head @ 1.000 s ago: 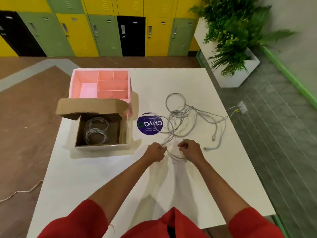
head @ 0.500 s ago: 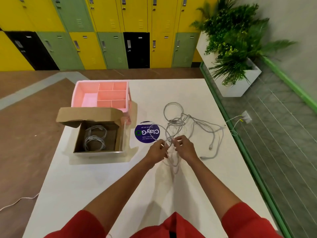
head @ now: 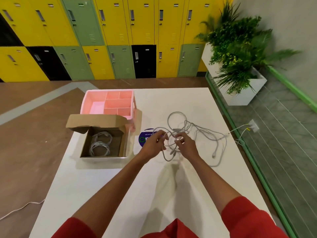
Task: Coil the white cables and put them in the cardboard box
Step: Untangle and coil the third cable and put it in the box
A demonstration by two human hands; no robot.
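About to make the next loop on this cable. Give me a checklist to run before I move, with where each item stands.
1. Left hand grip on a strand: ok, fingers curl round it.
2. Right hand grip on a strand: ok.
3. Tangle of white cables free of knots: not ok, strands cross behind the hands.
4. Brown cardboard box open: ok, flap raised.
5. Room in the box beside the two coiled white cables: ok.
6. White plug end belongs to the held strand: cannot tell.
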